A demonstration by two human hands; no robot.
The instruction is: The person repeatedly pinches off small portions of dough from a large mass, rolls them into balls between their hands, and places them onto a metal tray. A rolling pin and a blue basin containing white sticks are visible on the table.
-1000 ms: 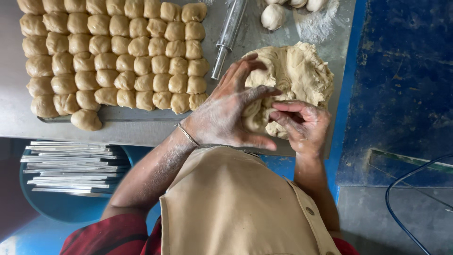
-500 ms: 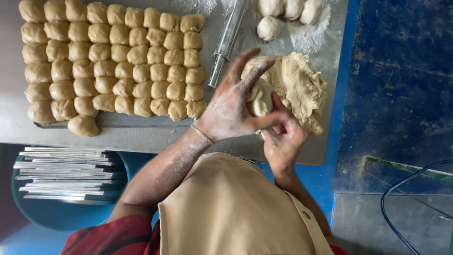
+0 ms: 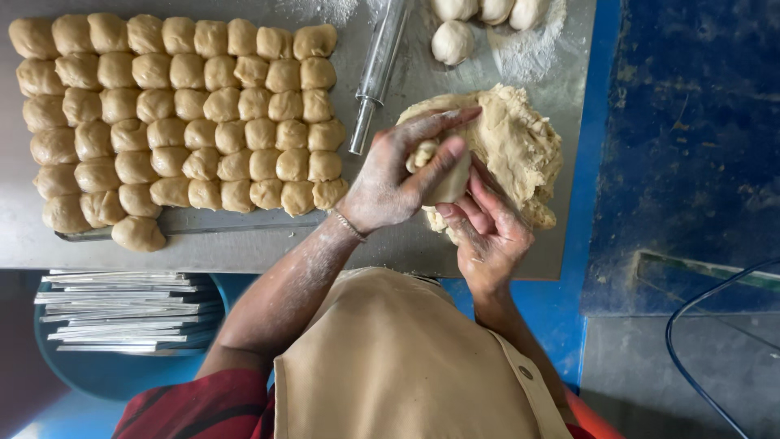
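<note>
The left hand [image 3: 390, 175] curls its fingers [image 3: 443, 158] around a small dough piece [image 3: 452, 180], pinching it against the right hand [image 3: 487, 228], whose fingers press together beneath it. It sits at the near edge of the large dough mound [image 3: 512, 138] on the metal table [image 3: 406, 244], with rows of dough balls [image 3: 187, 122] and a rolling pin [image 3: 375, 73] to the left.

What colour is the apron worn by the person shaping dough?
The plain cloth apron is tan-beige, seen best in the head view.

You see a grey metal table [image 3: 244, 252]. On its left half the rows of small dough pieces [image 3: 183, 122] lie close together. A rolling pin [image 3: 378, 73] lies near the middle. A big dough lump [image 3: 520, 138] sits by the right edge, and white dough balls [image 3: 452, 41] lie at the far edge in flour.
</note>
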